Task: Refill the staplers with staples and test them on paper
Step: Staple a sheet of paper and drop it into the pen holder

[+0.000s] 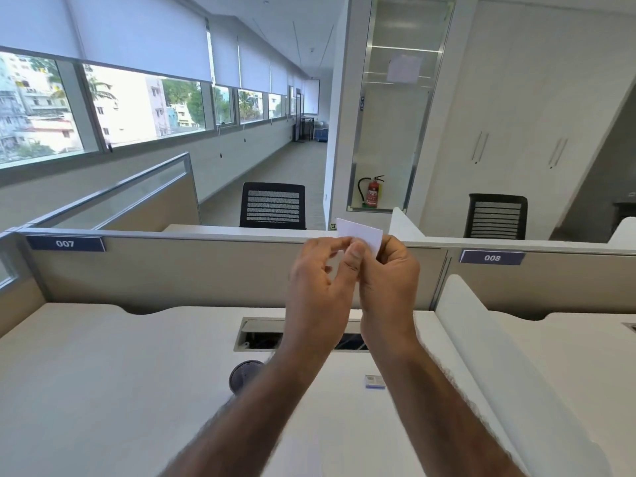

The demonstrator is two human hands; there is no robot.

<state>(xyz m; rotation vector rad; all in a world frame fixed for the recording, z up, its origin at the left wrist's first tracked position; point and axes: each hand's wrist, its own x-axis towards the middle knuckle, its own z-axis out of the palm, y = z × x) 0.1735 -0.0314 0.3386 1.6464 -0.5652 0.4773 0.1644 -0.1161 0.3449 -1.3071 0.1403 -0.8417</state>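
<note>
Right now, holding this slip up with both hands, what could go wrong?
The paper is pinched between left hand and right hand, roughly over the open cable slot; a slip could drop it in. The small staple box lies close to the right forearm, so lowering the arms might knock it.
</note>
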